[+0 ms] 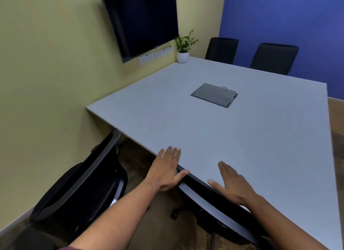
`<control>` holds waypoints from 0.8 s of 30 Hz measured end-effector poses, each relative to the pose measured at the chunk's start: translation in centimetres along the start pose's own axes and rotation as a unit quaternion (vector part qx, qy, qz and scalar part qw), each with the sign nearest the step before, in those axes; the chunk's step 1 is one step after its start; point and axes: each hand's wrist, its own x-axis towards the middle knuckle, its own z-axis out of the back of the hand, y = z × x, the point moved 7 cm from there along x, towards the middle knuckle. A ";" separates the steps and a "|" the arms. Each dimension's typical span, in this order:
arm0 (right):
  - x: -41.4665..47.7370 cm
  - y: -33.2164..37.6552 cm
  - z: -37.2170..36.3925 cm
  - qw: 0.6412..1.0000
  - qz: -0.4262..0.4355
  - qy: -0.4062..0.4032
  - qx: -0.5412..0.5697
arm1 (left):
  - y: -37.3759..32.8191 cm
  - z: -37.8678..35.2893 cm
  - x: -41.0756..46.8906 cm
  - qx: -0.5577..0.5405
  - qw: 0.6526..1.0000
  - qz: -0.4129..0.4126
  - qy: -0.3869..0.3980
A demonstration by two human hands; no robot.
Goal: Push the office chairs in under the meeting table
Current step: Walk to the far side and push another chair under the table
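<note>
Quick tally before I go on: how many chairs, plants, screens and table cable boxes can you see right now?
Chairs: 4, one under the hands, one at the near left, two at the far side
Plants: 1
Screens: 1
Cable boxes: 1
Total: 7

A: How many chairs do you count?
B: Four black office chairs: one with a grey-edged back at the near left [78,180], one pushed against the near edge [210,199], and two at the far side, [221,49] and [273,58].
A: And desks?
B: One large pale grey square desk [242,138], with one grey cable-box lid [214,94] in it.
A: Other things?
B: One dark wall screen [141,20], one green plant in a white round pot [183,50], three white socket plates [155,55], and two bare hands, left [165,172] and right [233,184].
</note>
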 end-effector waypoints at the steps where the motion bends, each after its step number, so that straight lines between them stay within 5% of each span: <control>1: 1.2 0.7 0.1 1.000 0.013 -0.006 -0.004 | 0.9 0.5 -0.3 0.001 1.000 0.017 -0.008; 12: 13.5 15.1 1.3 0.977 0.195 -0.065 -0.055 | 11.2 6.1 -6.7 0.074 0.980 0.170 -0.077; 24: 18.2 35.8 0.3 0.903 0.421 -0.042 -0.079 | 22.6 7.4 -21.8 0.077 0.877 0.466 -0.088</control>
